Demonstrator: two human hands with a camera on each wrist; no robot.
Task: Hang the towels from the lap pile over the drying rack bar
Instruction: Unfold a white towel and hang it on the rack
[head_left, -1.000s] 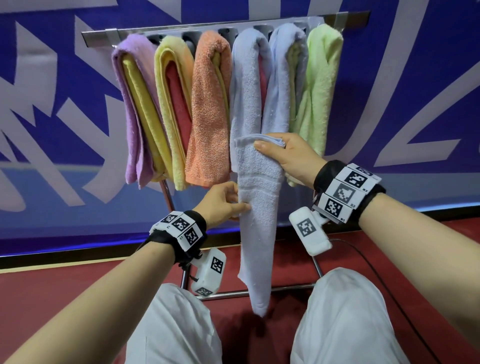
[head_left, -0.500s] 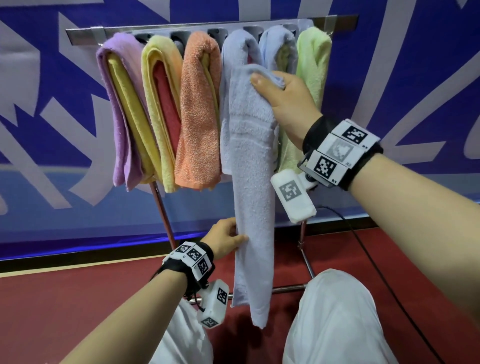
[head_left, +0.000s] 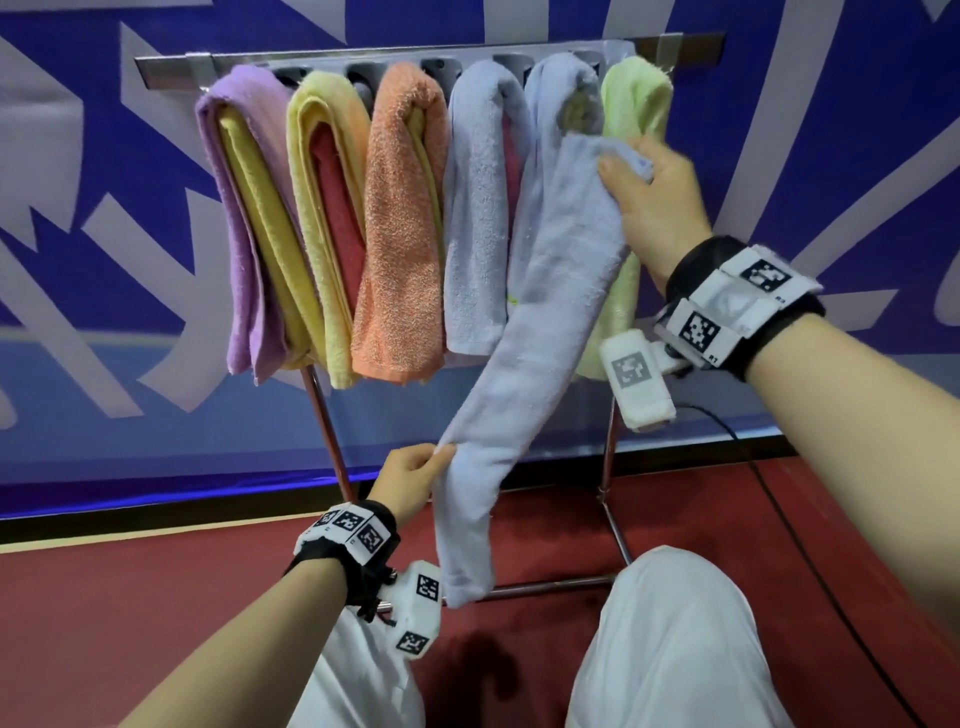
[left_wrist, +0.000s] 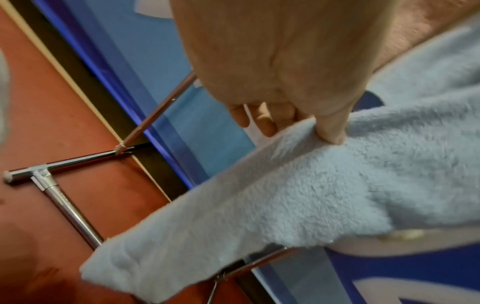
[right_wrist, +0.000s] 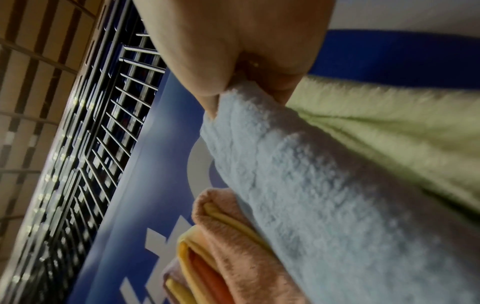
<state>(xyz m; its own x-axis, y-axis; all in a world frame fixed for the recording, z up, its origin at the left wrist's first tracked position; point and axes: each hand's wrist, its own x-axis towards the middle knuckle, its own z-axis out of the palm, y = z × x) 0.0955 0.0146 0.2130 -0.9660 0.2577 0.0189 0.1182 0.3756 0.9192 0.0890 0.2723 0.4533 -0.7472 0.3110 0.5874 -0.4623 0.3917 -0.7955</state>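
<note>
A long light-blue towel (head_left: 545, 332) stretches slantwise between my hands in front of the drying rack bar (head_left: 415, 57). My right hand (head_left: 644, 197) grips its upper end, level with the green towel (head_left: 636, 98) at the right end of the bar. My left hand (head_left: 415, 475) pinches the towel lower down, and its bottom end hangs past my knees. The left wrist view shows the thumb pressing into the blue towel (left_wrist: 298, 195). In the right wrist view the blue towel (right_wrist: 324, 195) is clamped in my right hand (right_wrist: 246, 86).
Purple (head_left: 234, 208), yellow (head_left: 317, 208), orange (head_left: 400, 218) and two pale blue towels (head_left: 478, 208) hang folded along the bar. The rack's chrome legs (head_left: 324, 426) and foot bar (head_left: 550, 587) stand on red floor before a blue wall. A black cable (head_left: 810, 561) runs at the right.
My right hand carried the towel's top end from the bar's middle over to the right, in front of the green towel. The left hand stayed low, so the towel now slants.
</note>
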